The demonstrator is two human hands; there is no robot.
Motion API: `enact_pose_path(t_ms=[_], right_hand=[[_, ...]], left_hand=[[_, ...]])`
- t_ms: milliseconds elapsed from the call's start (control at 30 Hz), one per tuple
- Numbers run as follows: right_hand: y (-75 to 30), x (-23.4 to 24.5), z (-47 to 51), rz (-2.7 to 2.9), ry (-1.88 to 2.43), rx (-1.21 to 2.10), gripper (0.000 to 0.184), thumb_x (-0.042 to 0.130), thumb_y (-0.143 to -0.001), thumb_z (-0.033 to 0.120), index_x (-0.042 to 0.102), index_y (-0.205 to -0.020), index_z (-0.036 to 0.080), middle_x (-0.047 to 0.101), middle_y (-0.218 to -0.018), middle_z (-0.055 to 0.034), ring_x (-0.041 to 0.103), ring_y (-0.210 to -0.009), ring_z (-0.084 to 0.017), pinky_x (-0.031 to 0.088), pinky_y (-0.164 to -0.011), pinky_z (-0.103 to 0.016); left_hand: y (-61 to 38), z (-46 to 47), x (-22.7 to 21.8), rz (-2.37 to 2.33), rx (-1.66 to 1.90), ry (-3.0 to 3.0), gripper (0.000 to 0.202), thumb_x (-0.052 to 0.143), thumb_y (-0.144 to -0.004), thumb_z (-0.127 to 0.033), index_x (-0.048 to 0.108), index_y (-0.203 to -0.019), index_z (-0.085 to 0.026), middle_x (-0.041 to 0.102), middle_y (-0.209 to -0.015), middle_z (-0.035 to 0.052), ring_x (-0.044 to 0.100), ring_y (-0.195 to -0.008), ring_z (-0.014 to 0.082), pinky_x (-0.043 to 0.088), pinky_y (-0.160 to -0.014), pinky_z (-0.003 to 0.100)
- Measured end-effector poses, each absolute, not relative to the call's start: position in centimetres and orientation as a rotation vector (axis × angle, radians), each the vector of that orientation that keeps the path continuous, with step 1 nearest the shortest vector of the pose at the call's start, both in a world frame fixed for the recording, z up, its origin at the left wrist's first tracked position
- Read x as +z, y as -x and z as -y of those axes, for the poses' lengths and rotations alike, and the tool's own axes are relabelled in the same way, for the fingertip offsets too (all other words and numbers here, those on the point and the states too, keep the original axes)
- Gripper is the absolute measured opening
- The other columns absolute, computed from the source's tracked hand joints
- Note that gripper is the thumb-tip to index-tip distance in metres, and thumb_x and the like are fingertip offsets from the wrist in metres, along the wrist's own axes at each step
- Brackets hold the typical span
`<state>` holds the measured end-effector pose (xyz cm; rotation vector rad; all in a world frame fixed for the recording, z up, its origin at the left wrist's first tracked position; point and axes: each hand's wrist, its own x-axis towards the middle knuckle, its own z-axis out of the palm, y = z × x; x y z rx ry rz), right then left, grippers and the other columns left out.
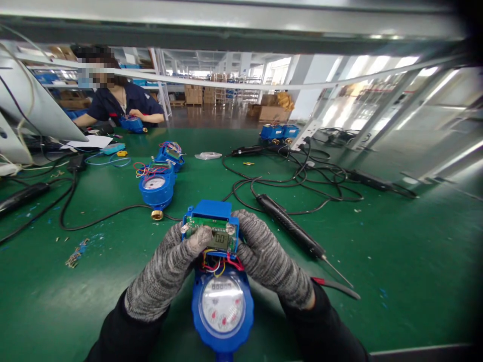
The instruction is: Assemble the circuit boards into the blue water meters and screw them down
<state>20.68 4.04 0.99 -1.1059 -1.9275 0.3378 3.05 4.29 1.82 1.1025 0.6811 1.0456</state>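
Note:
A blue water meter (222,306) with a round white dial lies on the green table (396,261) right in front of me. At its upper end sits a green circuit board (213,234) with a small display and coloured wires below it. My left hand (169,269), in a grey knit glove, curls round the board's left side with the thumb pressing on the board. My right hand (266,256), gloved the same, grips the right side of the blue housing.
An electric screwdriver (290,226) with black cable lies just right of my hands. A second blue meter (156,188) and a third (170,153) lie behind. Loose screws (75,256) lie at left. A co-worker (121,103) sits at the far left with another meter.

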Motion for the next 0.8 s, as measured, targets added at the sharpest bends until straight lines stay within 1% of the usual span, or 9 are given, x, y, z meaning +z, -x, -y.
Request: enact_pose_path(t_ms=[100, 200, 333, 400, 433, 500, 633, 700, 800], right_hand=[[-21.3, 2.1, -4.5, 2.052, 0.975, 0.313, 0.024, 0.040, -0.092, 0.030, 0.061, -0.096, 0.020, 0.064, -0.091, -0.0093, 0.060, -0.092, -0.024, 0.051, -0.085, -0.040], [-21.8, 2.6, -4.9, 2.116, 0.926, 0.284, 0.025, 0.039, -0.092, 0.032, 0.061, -0.098, 0.021, 0.064, -0.094, -0.0087, 0.060, -0.096, -0.024, 0.050, -0.089, -0.039], [-21.9, 2.1, -5.3, 2.071, 0.937, 0.387, 0.027, 0.037, -0.093, 0.033, 0.060, -0.098, 0.020, 0.063, -0.093, -0.0081, 0.061, -0.094, -0.022, 0.051, -0.086, -0.036], [-21.9, 1.7, -5.4, 2.043, 0.947, 0.450, 0.026, 0.039, -0.092, 0.034, 0.060, -0.098, 0.019, 0.063, -0.092, -0.0088, 0.061, -0.092, -0.022, 0.052, -0.085, -0.036], [-22.0, 1.6, -5.4, 2.031, 0.945, 0.474, 0.025, 0.041, -0.091, 0.035, 0.060, -0.098, 0.019, 0.063, -0.093, -0.0088, 0.061, -0.092, -0.022, 0.052, -0.084, -0.036], [-22.1, 1.5, -5.4, 2.005, 0.935, 0.504, 0.024, 0.043, -0.091, 0.037, 0.060, -0.098, 0.020, 0.063, -0.093, -0.0080, 0.061, -0.092, -0.022, 0.052, -0.084, -0.036], [-21.8, 1.4, -5.4, 1.959, 0.972, 0.532, 0.024, 0.044, -0.090, 0.038, 0.060, -0.095, 0.020, 0.063, -0.090, -0.0075, 0.062, -0.089, -0.022, 0.052, -0.083, -0.035], [-21.4, 1.2, -5.5, 1.932, 1.009, 0.535, 0.022, 0.045, -0.090, 0.035, 0.059, -0.094, 0.019, 0.063, -0.089, -0.0077, 0.061, -0.089, -0.022, 0.052, -0.083, -0.037], [-21.0, 0.8, -5.5, 1.884, 1.072, 0.611, 0.015, 0.048, -0.088, 0.025, 0.060, -0.096, 0.019, 0.064, -0.093, -0.0067, 0.061, -0.092, -0.022, 0.051, -0.085, -0.037]], left_hand=[[-2.8, -4.2, 1.7, -0.679, 1.034, -1.069, 0.028, 0.062, -0.084, -0.033, 0.070, -0.108, -0.022, 0.068, -0.119, 0.0065, 0.060, -0.115, 0.0276, 0.052, -0.097, 0.039], [-2.7, -4.2, 1.4, -0.717, 1.038, -1.047, 0.026, 0.063, -0.083, -0.034, 0.071, -0.105, -0.023, 0.069, -0.116, 0.0062, 0.059, -0.117, 0.0283, 0.051, -0.098, 0.041], [-3.0, -4.0, 1.9, -0.762, 1.084, -1.059, 0.015, 0.066, -0.081, -0.034, 0.075, -0.088, -0.025, 0.074, -0.103, 0.0042, 0.063, -0.112, 0.0271, 0.053, -0.097, 0.039], [-3.1, -4.0, 2.2, -0.765, 1.098, -1.077, 0.010, 0.069, -0.078, -0.033, 0.075, -0.080, -0.026, 0.075, -0.097, 0.0032, 0.065, -0.108, 0.0264, 0.054, -0.096, 0.037], [-3.1, -4.0, 2.3, -0.765, 1.092, -1.085, 0.009, 0.070, -0.077, -0.033, 0.075, -0.080, -0.026, 0.075, -0.096, 0.0032, 0.065, -0.108, 0.0264, 0.054, -0.095, 0.037], [-3.1, -4.1, 2.2, -0.760, 1.061, -1.078, 0.013, 0.069, -0.078, -0.034, 0.075, -0.084, -0.025, 0.075, -0.096, 0.0041, 0.066, -0.106, 0.0271, 0.055, -0.093, 0.038], [-3.4, -4.3, 1.5, -0.736, 1.008, -0.960, 0.025, 0.062, -0.083, -0.039, 0.073, -0.099, -0.022, 0.075, -0.098, 0.0077, 0.067, -0.104, 0.0285, 0.056, -0.090, 0.041], [-3.9, -4.3, 1.5, -0.740, 1.026, -0.909, 0.028, 0.061, -0.083, -0.039, 0.071, -0.101, -0.021, 0.075, -0.098, 0.0078, 0.067, -0.103, 0.0282, 0.056, -0.090, 0.041], [-4.6, -4.1, 2.0, -0.749, 1.109, -0.876, 0.027, 0.063, -0.081, -0.038, 0.071, -0.099, -0.019, 0.075, -0.095, 0.0068, 0.068, -0.100, 0.0266, 0.057, -0.089, 0.039]])
